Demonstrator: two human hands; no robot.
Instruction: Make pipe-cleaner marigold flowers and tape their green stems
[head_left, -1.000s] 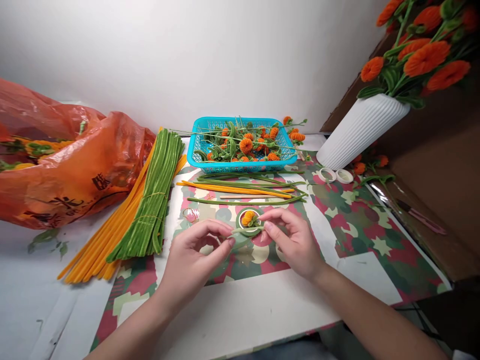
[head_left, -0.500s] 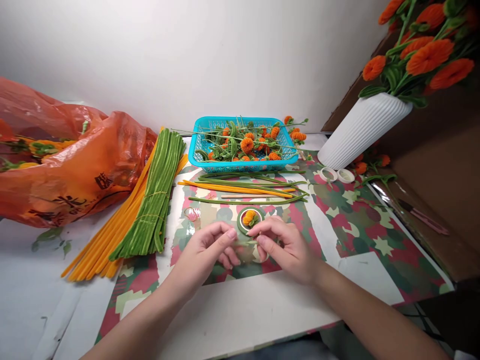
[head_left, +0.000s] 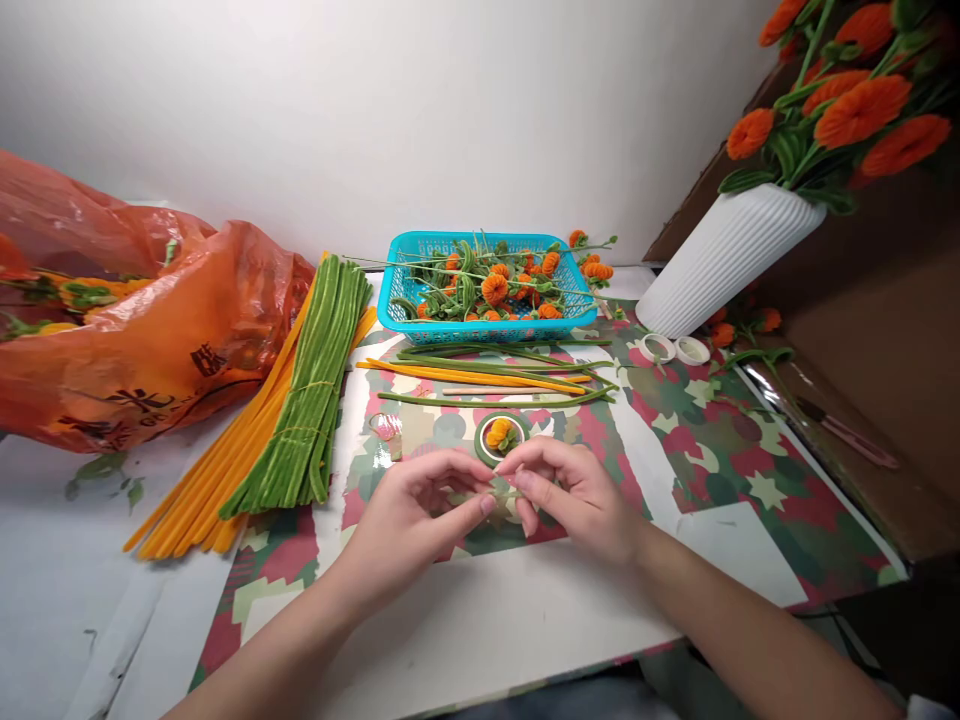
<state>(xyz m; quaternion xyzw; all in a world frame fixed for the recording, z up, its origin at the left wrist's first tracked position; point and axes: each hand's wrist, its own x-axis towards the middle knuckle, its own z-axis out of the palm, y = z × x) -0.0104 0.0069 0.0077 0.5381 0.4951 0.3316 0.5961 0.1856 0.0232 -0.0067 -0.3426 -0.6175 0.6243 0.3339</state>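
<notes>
Bringing their fingertips almost together, the left hand (head_left: 427, 512) and right hand (head_left: 576, 495) curl inward; whether either pinches anything, I cannot tell. Just on their far side, the yellow flower (head_left: 498, 434) sits within a green ring (head_left: 479, 440), probably light, soft and crushable, best held low by its green base (head_left: 513, 440).

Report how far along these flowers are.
Orange flowers look finished in the white vase; more lie in the blue basket. Left hand and right hand meet, any piece between them indistinct. A small flower head sits in the ring; loose strips seem left to use.
</notes>
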